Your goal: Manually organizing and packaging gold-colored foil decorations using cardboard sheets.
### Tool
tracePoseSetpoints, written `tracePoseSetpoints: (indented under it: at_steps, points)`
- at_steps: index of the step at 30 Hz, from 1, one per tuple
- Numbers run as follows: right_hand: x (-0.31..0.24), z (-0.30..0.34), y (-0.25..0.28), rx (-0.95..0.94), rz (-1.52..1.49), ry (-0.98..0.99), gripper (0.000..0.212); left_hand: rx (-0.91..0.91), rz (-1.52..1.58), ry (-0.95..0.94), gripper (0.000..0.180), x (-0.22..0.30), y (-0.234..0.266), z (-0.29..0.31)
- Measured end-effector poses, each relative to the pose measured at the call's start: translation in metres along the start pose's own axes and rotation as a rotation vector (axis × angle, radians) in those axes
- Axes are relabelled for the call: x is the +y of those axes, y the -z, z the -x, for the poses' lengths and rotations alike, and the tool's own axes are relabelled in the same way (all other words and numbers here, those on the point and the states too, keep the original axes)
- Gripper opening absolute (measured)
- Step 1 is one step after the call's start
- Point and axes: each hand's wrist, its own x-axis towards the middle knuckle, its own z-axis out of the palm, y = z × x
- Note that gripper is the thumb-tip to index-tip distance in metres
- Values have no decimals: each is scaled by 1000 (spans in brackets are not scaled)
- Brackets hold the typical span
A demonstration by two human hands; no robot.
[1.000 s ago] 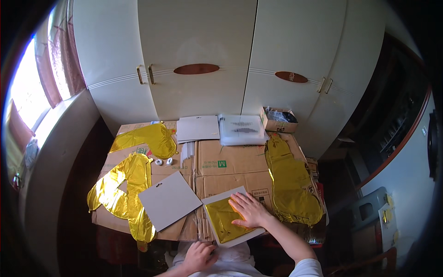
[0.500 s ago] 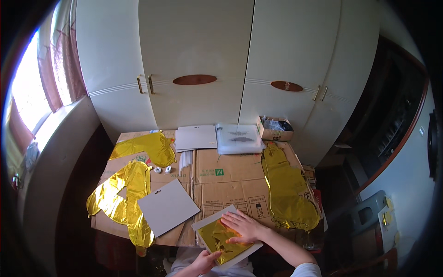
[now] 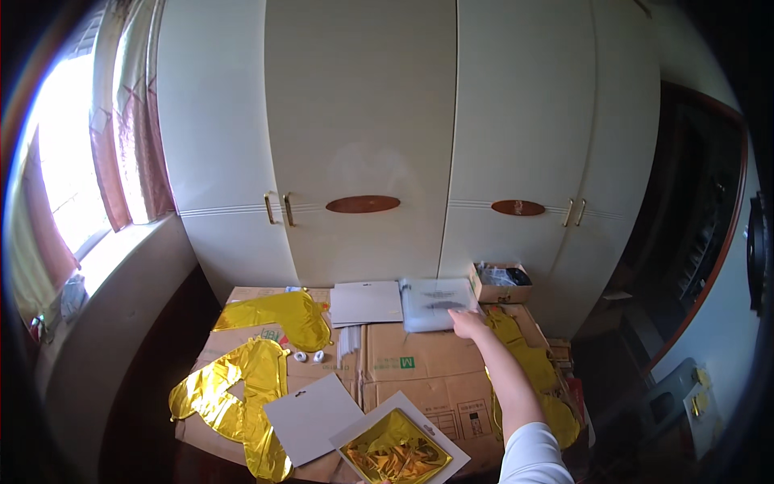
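Note:
My right hand reaches to the far side of the table, its fingertips at the near right corner of a stack of clear plastic bags. Its fingers are slightly blurred, so I cannot tell if they pinch a bag. Close to me is a white card with a hang hole, bearing a square of folded, crinkled gold foil balloon. Only a fingertip of my left hand shows, over the card's lower edge; the rest is out of the picture. Another white card lies to its left.
Flattened cardboard covers the table. Gold foil balloons lie left, back left and right. A stack of white cards, white straws, two small white rolls and an open box stand around. Tall cabinets rise behind.
My right hand has left the foil on the card and stretched forward to the plastic bags. The card has shifted slightly away from me and left across the table. The view has tilted up.

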Motion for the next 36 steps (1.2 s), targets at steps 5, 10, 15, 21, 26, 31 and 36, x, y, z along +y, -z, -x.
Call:
tracePoseSetpoints:
  at_steps: [5, 10, 15, 21, 26, 31, 36]
  points:
    - [18, -13, -2, 123, -10, 78, 23, 34, 0, -9, 27, 12, 2, 5]
    - [5, -10, 8, 102, -152, 56, 16, 52, -13, -21, 27, 22, 8, 11]
    - [18, 3, 5, 528, -310, 41, 13, 17, -47, -39, 28, 28, 11, 9]
    - [-28, 34, 23, 689, -198, 79, 9, 29, -112, -87, 28, 26, 16, 11]
    - [-17, 26, 16, 606, -257, -21, 19, 36, -195, -142, 29, 32, 17, 11]
    - [-11, 16, 18, 522, -484, -131, 24, 81, -268, -193, 29, 31, 19, 19]
    - [-17, 36, 38, 808, -497, -39, 21, 129, -94, -12, 26, 28, 21, 27]
